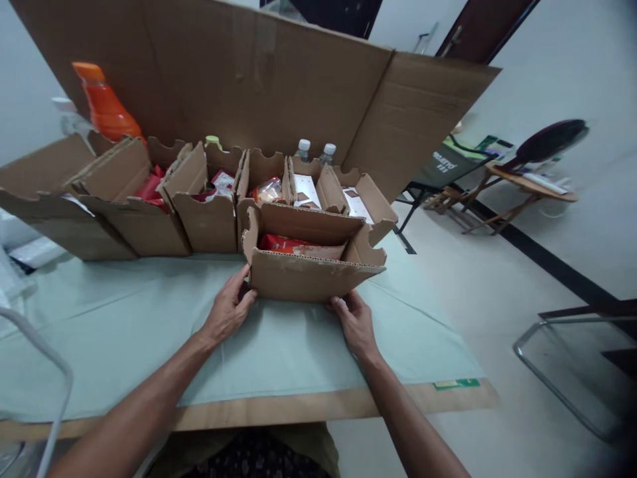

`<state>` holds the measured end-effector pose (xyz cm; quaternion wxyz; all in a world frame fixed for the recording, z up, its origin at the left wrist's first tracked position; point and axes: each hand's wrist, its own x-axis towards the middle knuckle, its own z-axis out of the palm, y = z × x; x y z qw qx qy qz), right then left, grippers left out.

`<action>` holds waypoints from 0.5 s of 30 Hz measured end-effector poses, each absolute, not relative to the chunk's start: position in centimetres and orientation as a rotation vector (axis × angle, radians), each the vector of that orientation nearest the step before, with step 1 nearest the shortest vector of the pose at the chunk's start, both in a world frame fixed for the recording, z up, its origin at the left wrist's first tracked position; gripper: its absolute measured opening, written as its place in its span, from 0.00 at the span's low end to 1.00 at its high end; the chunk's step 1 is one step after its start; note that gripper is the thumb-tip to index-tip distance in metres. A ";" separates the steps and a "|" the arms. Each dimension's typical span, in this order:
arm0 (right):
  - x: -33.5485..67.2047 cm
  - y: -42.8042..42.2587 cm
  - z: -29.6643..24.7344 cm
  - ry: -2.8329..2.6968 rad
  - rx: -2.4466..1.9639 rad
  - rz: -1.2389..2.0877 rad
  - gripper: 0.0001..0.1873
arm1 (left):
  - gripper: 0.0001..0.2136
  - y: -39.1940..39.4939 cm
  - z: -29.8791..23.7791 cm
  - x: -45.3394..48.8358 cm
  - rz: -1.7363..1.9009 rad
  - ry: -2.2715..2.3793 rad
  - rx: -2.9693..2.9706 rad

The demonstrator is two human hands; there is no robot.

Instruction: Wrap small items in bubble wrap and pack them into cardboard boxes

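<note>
Behind the pale green cloth-covered table point(288, 362) stands a brown cardboard panel point(303, 86). Well back from the table's front edge, my left hand point(231, 307) pinches an open brown cardboard box point(311, 279) by its lower left corner; my right hand point(354, 322) pinches its bottom edge toward the right. A red plastic packet point(284, 244) lies inside.

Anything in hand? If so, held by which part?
Yes, the front open cardboard box: left hand at its lower left corner, right hand at its bottom edge, towards the right end.
</note>
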<state>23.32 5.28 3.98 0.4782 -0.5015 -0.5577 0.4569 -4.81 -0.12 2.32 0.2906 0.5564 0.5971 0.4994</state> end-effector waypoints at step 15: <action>22.4 3.2 4.0 -1.287 -1.318 0.919 0.28 | 0.28 -1.8 3.6 -6.4 1.229 1.652 1.474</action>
